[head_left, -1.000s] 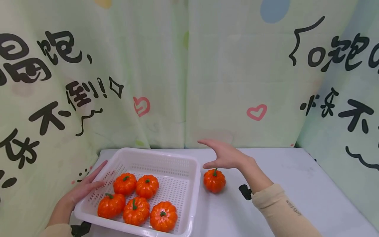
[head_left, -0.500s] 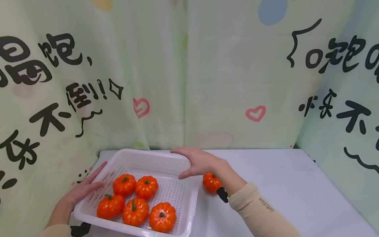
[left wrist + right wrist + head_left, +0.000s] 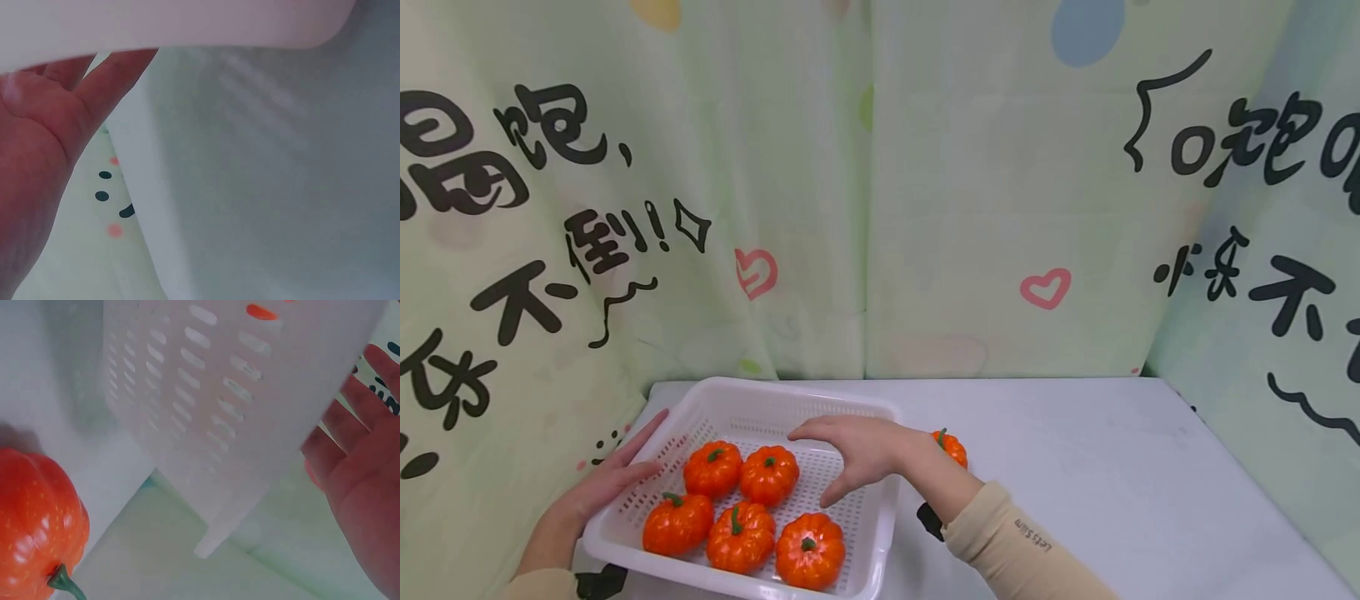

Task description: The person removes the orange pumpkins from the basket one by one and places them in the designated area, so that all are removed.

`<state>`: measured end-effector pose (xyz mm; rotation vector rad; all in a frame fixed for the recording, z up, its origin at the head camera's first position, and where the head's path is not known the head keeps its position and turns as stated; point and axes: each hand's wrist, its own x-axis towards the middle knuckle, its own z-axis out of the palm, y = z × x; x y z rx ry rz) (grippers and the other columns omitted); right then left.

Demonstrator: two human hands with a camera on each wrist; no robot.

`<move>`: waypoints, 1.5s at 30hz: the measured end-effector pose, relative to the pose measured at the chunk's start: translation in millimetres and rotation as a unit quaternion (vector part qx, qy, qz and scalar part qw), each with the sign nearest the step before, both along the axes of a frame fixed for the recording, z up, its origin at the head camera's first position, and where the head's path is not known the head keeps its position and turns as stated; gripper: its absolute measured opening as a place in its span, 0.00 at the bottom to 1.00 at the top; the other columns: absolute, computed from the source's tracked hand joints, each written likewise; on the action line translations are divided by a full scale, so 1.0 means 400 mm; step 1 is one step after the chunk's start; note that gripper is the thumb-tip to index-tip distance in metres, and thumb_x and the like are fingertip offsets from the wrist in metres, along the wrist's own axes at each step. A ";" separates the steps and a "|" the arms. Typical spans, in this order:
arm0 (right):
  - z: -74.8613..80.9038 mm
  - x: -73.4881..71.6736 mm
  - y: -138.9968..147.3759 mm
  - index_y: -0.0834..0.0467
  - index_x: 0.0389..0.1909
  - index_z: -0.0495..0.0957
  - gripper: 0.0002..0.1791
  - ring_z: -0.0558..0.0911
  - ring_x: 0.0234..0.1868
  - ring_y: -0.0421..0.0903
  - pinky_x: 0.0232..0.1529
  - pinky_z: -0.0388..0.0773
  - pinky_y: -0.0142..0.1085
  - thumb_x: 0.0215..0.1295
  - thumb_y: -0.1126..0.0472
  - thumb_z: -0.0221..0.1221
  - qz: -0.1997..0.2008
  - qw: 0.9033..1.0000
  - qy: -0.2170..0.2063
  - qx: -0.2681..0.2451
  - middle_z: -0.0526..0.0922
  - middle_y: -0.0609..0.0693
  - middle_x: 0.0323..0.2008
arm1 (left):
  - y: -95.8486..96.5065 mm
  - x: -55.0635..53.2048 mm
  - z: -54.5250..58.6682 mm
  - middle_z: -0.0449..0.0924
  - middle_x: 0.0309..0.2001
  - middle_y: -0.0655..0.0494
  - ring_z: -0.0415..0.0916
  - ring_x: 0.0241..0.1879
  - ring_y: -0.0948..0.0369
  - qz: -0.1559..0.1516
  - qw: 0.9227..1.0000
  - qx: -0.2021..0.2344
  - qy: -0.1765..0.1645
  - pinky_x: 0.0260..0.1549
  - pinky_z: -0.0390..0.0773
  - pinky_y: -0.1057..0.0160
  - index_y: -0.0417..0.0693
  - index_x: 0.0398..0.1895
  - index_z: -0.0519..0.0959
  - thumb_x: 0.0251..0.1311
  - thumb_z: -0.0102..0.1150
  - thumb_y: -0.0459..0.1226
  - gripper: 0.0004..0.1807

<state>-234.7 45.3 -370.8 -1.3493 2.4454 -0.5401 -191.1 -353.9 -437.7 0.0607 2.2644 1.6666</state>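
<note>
Grip of the right hand (image 3: 862, 448) is spread wide over the white basket (image 3: 730, 400), fingertips hidden by its wall in the right wrist view. The left hand (image 3: 606, 486), fingers straight, rests against the basket's left side. Five orange pumpkins (image 3: 770, 477) sit inside; a sixth pumpkin (image 3: 955, 451), on the tabletop (image 3: 1075, 467) just beside, is partly covered by the right forearm (image 3: 942, 479). Sleeve (image 3: 992, 546) lettering seems to read "Let's Slim"; some black characters on the curtain (image 3: 940, 208) are cut off.

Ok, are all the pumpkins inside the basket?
No, one pumpkin sits on the table, outside the basket.
</note>
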 end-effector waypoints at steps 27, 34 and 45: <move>-0.085 0.063 -0.049 0.46 0.69 0.73 0.43 0.70 0.65 0.35 0.67 0.65 0.33 0.49 0.56 0.79 0.077 0.988 -0.116 0.061 0.72 0.36 0.66 | 0.009 0.004 0.005 0.37 0.78 0.32 0.72 0.62 0.46 0.019 1.000 -0.015 0.015 0.44 0.84 0.50 0.61 0.82 0.39 0.73 0.50 0.38 0.42; -0.094 0.072 -0.054 0.46 0.70 0.72 0.45 0.69 0.65 0.35 0.67 0.64 0.33 0.48 0.55 0.80 0.089 0.988 -0.098 0.078 0.72 0.37 0.66 | 0.010 0.005 0.003 0.39 0.78 0.31 0.74 0.61 0.47 0.024 0.999 -0.021 0.023 0.42 0.85 0.49 0.59 0.82 0.40 0.73 0.50 0.37 0.42; -0.087 0.078 -0.054 0.47 0.69 0.73 0.44 0.70 0.65 0.35 0.67 0.64 0.31 0.48 0.56 0.79 0.096 0.990 -0.059 0.085 0.73 0.38 0.66 | 0.014 0.009 0.005 0.41 0.77 0.29 0.73 0.61 0.43 0.026 0.999 -0.031 0.036 0.41 0.85 0.50 0.57 0.82 0.41 0.73 0.50 0.37 0.41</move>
